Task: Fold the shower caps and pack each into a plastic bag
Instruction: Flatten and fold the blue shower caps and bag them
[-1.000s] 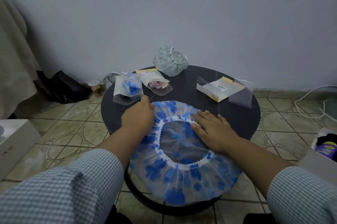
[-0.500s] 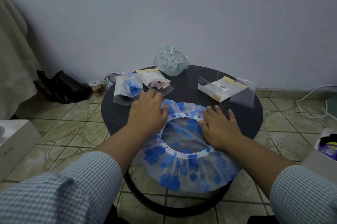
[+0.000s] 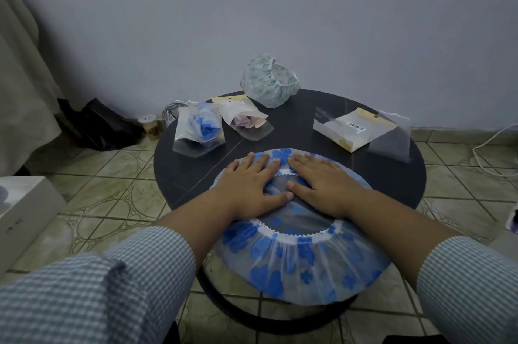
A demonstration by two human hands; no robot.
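A clear shower cap with blue flowers [image 3: 297, 265] lies spread on the round black table [image 3: 302, 125], its near edge hanging over the table's front. My left hand [image 3: 249, 186] and my right hand [image 3: 325, 184] lie flat side by side on the cap's far half, fingers straight, pressing it down. A green-patterned shower cap [image 3: 269, 84] sits bunched at the table's back. Two packed plastic bags lie at the back left: one with a blue cap [image 3: 200, 130], one with a pink cap [image 3: 245, 120].
A stack of empty plastic bags [image 3: 354, 129] lies at the table's right, with a loose clear bag [image 3: 391, 137] beside it. On the tiled floor are a white box [image 3: 25, 217] at left, a black bag [image 3: 98, 125], and a white cable [image 3: 493, 144] at right.
Both hands slid together toward the cap's middle and now lie flat on it. The cap's far edge has moved forward under them, flattening.
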